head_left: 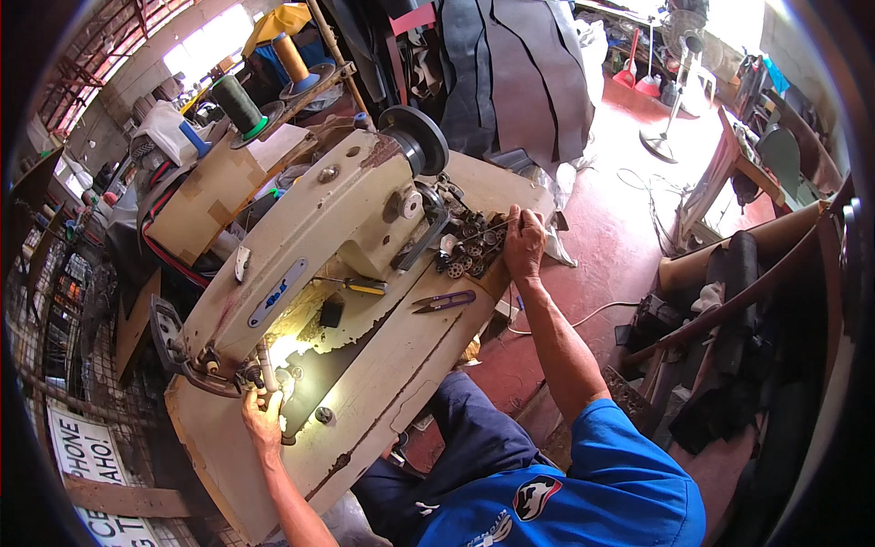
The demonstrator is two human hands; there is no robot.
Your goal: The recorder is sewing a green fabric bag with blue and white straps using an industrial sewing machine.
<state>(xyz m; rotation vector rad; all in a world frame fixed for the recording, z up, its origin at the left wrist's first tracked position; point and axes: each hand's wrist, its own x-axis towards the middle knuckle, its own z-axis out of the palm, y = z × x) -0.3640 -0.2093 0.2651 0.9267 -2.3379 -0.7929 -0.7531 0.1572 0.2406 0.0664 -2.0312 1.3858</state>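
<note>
1. I had the left hand (262,421) at the needle end (266,366) of the cream-painted metal sewing machine (301,228); whether its fingers gripped anything, I couldn't tell.
2. The right hand (524,244) bunched its fingertips at the heap of small round metal parts (474,244) near the handwheel (416,140); its hold was unclear.
3. I judged light, unhurried fingertips best.
4. Counted: one machine, one purple-handled pair of snips (453,300), one yellow-handled screwdriver (366,287); the heap defied counting.

- Hanging sheets (529,82): grey and brown, side by side.
- Pedestal fan (684,66): standing on red floor (606,214).
- Red dustpans (648,86): near fan.
- Cardboard box (196,214): taped.
- Yellow umbrella (273,27): upper left.
- White signboard (84,445): lower left, beside wire mesh (50,356).
</note>
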